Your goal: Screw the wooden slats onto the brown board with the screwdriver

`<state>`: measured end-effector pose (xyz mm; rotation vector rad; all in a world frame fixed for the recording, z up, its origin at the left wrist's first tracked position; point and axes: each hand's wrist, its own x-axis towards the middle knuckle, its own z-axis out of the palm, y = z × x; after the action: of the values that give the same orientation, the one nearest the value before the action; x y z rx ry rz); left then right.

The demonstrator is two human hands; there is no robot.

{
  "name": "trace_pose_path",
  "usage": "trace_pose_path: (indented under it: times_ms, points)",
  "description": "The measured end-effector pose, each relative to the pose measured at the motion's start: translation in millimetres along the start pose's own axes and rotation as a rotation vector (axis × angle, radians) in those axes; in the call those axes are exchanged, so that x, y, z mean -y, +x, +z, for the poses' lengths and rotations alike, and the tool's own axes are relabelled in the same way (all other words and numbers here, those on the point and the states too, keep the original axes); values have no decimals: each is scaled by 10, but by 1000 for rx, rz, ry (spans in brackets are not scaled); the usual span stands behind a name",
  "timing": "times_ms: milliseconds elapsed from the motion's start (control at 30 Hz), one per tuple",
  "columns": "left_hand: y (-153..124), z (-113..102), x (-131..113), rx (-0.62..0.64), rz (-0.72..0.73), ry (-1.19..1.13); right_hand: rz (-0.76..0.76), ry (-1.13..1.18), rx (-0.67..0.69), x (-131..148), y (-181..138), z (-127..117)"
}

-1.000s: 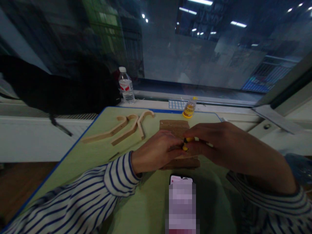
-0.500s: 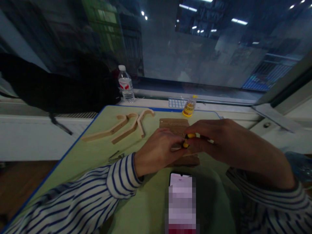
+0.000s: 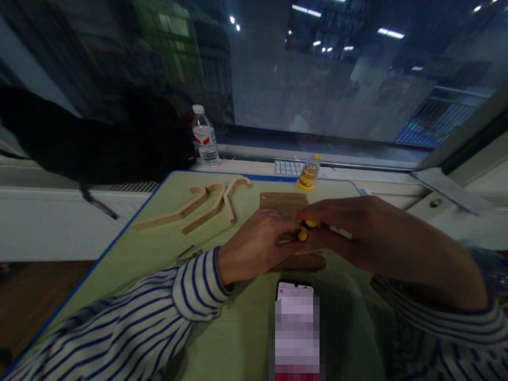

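Yellow tool (image 3: pixel 306 230) unmoved; right hand (image 3: pixel 351 227) grip clamps it, left hand (image 3: pixel 256 247) grip unclear.

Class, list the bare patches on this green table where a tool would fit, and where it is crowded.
Free: between the curved wooden pieces and left sleeve; between that sleeve and the phone. Crowded: mid-table, where left hand and right hand meet over the wooden board.

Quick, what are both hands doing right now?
Left hand: curled shut on the wooden board, beside the yellow tool.
Right hand: closed around the yellow tool.
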<state>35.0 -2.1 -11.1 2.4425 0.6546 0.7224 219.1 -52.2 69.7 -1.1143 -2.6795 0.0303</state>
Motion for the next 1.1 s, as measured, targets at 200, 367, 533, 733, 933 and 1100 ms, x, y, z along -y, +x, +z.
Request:
trace_pose_path:
  times_ms: [200, 367, 533, 733, 933, 1100]
  points:
    - [7, -21, 13, 69, -10, -5, 37, -21, 13, -11, 8, 0]
    - [7, -56, 13, 121, -18, -15, 43, -41, 1, -15, 4, 11]
    - [6, -61, 11, 135, -4, -29, 44, -39, 5, -13, 6, 12]
    - [5, -41, 11, 129, 28, -22, 81, -98, 9, -31, 14, 14]
    - [-5, -43, -30, 94, -17, 19, 91, -88, 14, -46, 24, 34]
    - [4, -46, -51, 11, -42, 43, 90, -83, 9, -36, 21, 26]
